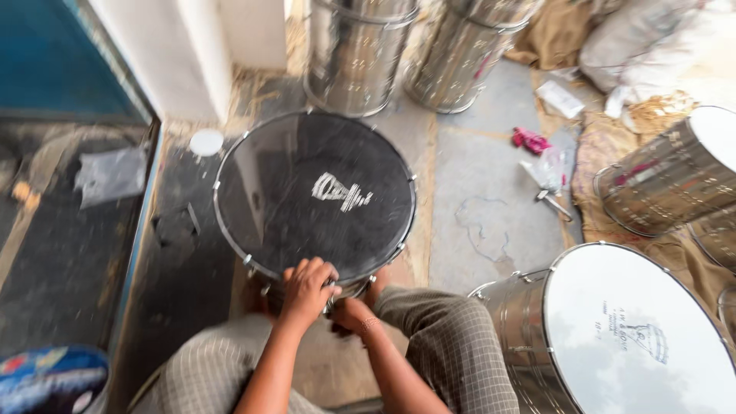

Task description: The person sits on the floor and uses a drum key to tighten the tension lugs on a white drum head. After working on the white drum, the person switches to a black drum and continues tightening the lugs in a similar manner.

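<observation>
Fingers (318,270) of the left hand (307,290) curl over the near rim of the black-headed drum (314,192), closed on its metal hoop where a tension lug sits. Lower and just to the right, the right hand (354,313) is tucked under the same rim against the drum's side, its fingers bent inward; whether they grip a lug or a small tool cannot be told, since the blur and the other hand hide them. A thin bracelet (370,323) circles that wrist. Standing upright on the grey floor (475,176), the drum sits directly in front of the person, between knees clad in checked trousers (452,345), with a white emblem in the middle of its dark skin. To the right, near the knee, is a steel drum with a white head (636,330), tilted toward the camera. Farther right another steel drum lies on its side (675,172) on brown sacking. Two bare steel shells (356,50) stand beyond the black drum, near a white wall. A small white disc (205,142) lies on the floor to the left of the drum, and a pink scrap (530,140) lies well apart to the right.
</observation>
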